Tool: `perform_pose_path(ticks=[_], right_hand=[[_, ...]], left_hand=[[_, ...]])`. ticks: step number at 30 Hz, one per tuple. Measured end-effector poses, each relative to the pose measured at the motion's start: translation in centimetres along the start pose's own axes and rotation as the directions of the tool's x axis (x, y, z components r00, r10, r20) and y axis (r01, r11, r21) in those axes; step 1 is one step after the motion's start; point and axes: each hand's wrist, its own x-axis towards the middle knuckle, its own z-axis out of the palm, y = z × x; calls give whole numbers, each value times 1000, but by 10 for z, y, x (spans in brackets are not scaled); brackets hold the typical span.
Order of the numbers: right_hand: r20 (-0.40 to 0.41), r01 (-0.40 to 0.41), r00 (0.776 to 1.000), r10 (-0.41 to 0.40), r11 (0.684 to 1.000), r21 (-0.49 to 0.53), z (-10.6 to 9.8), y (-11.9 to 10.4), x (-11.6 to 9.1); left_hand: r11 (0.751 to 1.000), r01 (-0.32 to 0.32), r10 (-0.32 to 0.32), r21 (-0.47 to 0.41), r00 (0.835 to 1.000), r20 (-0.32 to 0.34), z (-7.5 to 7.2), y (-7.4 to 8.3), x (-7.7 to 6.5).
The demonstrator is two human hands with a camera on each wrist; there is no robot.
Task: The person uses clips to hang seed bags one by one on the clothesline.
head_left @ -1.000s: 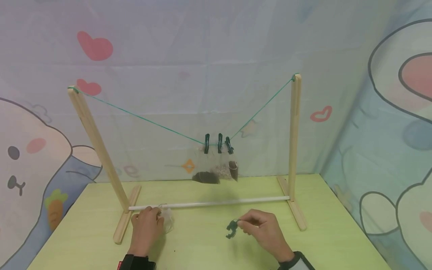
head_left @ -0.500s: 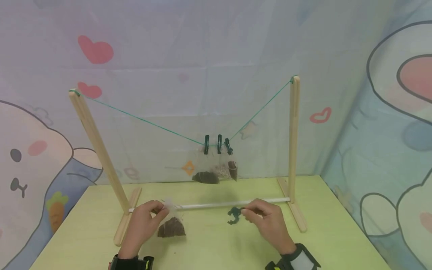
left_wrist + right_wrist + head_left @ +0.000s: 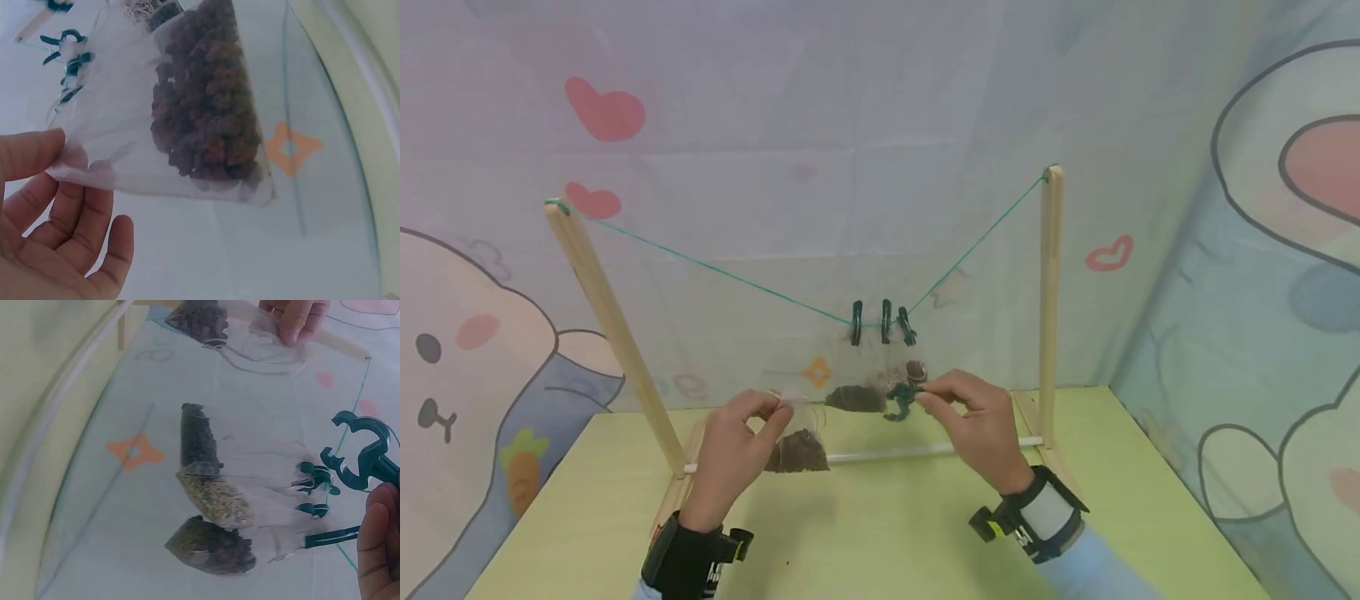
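My left hand pinches the top edge of a sheer mesh bag, left of centre above the table. In the left wrist view, dark reddish-brown lumps fill the lower part of this bag. My right hand pinches a dark green plastic clip between thumb and forefinger; the right wrist view shows the clip's curved jaws apart and gripping nothing. Behind, three similar bags hang from a sagging green string, each under a green clip. The held clip partly covers them in the head view.
A wooden post on the left and another post on the right hold up the string. A white rod joins their bases low over the pale yellow table. A printed curtain stands behind.
My left hand has lifted the mesh bag off the table, up and slightly to the right. My right hand has raised the clip towards the hanging bags.
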Motion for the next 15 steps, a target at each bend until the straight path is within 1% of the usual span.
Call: perform_pose_path(ticks=[2,3,4,5,6,7,10,14,15], right_hand=[[3,11,1000,-11,1000,-8,1,-1,12],[0,21,1000,-21,1000,-15,2,-1,17],[0,30,1000,-30,999,-23,3,-2,23],[-2,42,999,-42,998,-35,4,-2,29],[-3,54,999,-54,998,-44,5,-3,35],[-1,65,998,-65,997,-52,7,-3,41],[13,87,996,-86,994,-68,11,-5,57],[46,92,995,-87,990,-103,19,-7,77],[55,87,995,-81,990,-110,21,-8,82]], left_hand=[[998,-51,52,20,998,-26,3,2,9],[997,-65,66,29,997,-32,4,8,14],[996,-54,57,70,998,-39,-1,33,23],[995,-50,54,82,998,-39,-1,39,28],[994,-30,33,105,999,-28,-3,51,33],[993,-22,25,112,999,-26,-3,55,38],[993,51,-50,104,999,-11,-1,62,49],[988,128,-128,84,992,-2,2,62,62],[987,137,-137,80,991,-3,3,62,64]])
